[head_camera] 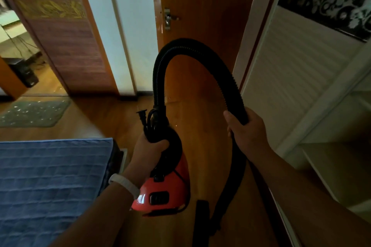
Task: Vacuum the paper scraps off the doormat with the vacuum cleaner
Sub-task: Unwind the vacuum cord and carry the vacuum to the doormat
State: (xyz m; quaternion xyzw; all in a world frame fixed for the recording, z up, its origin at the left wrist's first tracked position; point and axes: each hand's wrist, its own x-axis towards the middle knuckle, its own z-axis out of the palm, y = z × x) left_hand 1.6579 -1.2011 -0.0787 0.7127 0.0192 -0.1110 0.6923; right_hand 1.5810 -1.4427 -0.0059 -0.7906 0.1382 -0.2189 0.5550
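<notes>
A small red vacuum cleaner (166, 188) hangs in the air at the centre, carried by its black handle, which my left hand (149, 149) grips together with the coiled power cord and plug (143, 116). Its black ribbed hose (180, 46) arches up and over to the right, where my right hand (245, 126) grips it. The black nozzle (202, 210) dangles below near the floor. The grey-green doormat (34, 113) lies far left on the wooden floor, dotted with several white paper scraps (20, 109).
A bed with a blue quilted cover (46, 182) fills the lower left. A wooden door (200, 16) stands ahead, and a white slatted wardrobe (297, 78) runs along the right. An open doorway (22, 62) lies beyond the mat.
</notes>
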